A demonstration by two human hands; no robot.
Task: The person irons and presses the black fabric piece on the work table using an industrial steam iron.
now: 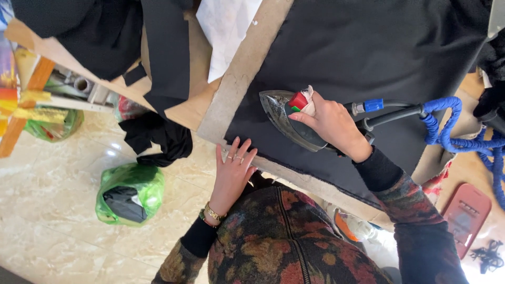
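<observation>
The right hand (332,123) was wrapped around the handle of the steam iron (286,118), fingers closed on it, the thumb lying near the red button at its front. The iron sat flat on the black cloth (368,58), its pointed nose close to the cloth's near corner. Beside that corner the left hand (232,173) lay palm down, fingers spread and open, pinning the edge against the padded board (236,79).

To my eye the pressing would go best with the spread hand keeping the cloth taut and well apart from the hot sole, the iron gliding flat rather than tipping on its nose.

The cloth looked matte and dense, a smooth weave with no sheen. The iron's sole was dull, scuffed metal, tapering to a point. Behind the iron a blue braided hose (452,131) coiled off, ribbed and springy. Beyond the board's corner, a crumpled green plastic bag (131,192) sat glossy on the marbled tile floor (47,210).
</observation>
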